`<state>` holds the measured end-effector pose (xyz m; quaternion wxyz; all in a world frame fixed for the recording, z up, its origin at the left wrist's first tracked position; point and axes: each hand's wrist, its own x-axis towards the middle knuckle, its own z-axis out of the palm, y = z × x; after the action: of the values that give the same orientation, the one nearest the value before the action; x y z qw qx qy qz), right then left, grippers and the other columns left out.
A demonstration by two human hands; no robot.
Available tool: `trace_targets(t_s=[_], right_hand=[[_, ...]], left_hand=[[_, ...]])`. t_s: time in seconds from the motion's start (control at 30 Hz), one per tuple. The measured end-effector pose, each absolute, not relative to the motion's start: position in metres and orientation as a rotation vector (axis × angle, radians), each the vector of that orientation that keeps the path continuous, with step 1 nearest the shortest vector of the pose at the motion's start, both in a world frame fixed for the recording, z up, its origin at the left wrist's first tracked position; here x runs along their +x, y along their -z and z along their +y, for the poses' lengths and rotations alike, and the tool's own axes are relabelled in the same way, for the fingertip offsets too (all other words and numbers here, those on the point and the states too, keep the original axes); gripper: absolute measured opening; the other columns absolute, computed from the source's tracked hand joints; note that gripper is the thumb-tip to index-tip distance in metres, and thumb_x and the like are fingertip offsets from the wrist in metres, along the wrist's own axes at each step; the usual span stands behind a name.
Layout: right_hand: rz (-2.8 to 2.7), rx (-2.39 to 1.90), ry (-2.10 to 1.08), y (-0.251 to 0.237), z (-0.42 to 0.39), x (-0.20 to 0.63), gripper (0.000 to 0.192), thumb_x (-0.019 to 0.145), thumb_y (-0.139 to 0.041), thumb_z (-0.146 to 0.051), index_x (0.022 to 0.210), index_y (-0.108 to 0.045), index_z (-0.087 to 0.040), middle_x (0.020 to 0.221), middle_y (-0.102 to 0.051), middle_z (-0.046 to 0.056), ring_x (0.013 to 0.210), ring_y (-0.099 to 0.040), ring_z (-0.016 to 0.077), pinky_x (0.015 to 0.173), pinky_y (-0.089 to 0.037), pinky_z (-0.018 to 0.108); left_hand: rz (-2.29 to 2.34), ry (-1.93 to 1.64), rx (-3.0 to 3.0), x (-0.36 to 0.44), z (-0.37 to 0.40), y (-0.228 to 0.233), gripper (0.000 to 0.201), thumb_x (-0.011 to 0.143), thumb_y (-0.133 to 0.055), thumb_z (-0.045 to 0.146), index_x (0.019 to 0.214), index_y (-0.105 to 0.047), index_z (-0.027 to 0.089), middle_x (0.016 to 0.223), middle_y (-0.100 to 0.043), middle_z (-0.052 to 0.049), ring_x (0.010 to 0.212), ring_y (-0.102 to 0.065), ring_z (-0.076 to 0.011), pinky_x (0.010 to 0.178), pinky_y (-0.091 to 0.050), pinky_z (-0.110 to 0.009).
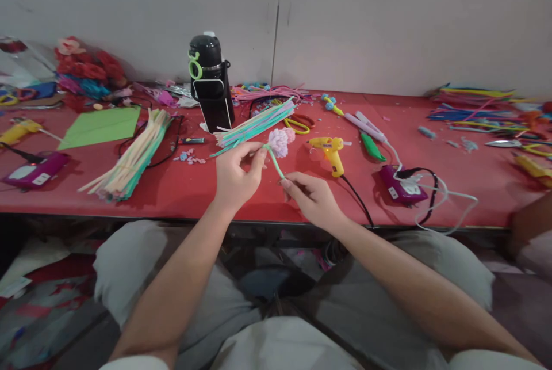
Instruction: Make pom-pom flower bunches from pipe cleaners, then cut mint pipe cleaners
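I'm looking down at a long red desk [194, 191] pushed against a plain grey wall [345, 13], my knees under its near edge. It's cluttered. My left hand [235, 177] is closed around a bundle of pale green and pink pipe cleaners [254, 126], which fans up and away towards the back edge. Thumb and forefinger of that hand also pinch the top of a green stem [276, 164], just under a fluffy pink flower head [280, 141]. My right hand [313, 197] has its fingertips closed on the stem's lower end, so the flower sits between both hands, held above the desk's near middle.

Counting now: one black flask [211, 88] upright near the back edge, one yellow glue gun [330, 151] right of the flower, and I think another glue gun [17, 131] at the left edge, though it's blurred. Two purple power boxes, one near left [32, 170], one near right [399, 189]. One green paper sheet [103, 125], one loose stack of cream and green pipe cleaners [131, 160], and one pair of yellow scissors [297, 124]. More coloured pipe cleaners [470, 106] lie at the far right corner.
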<state>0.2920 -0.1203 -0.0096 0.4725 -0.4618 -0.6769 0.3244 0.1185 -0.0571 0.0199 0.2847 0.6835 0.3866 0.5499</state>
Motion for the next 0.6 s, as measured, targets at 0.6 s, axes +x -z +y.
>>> trace_targets(t_s=[0.6], right_hand=[[-1.961,-1.069,-0.105,-0.050,-0.089,0.352,0.022,0.098,-0.057,-0.034,0.091,-0.075,-0.023,0.087,-0.074,0.007,0.080,-0.066,0.0213,0.077,-0.050,0.036]], left_hand=[[0.590,-1.077,2.515,0.109,-0.076,-0.049,0.025,0.092,-0.054,0.013,0.094,-0.077,0.023,0.085,-0.073,-0.006,0.080,-0.067,-0.0196,0.073,-0.051,-0.032]])
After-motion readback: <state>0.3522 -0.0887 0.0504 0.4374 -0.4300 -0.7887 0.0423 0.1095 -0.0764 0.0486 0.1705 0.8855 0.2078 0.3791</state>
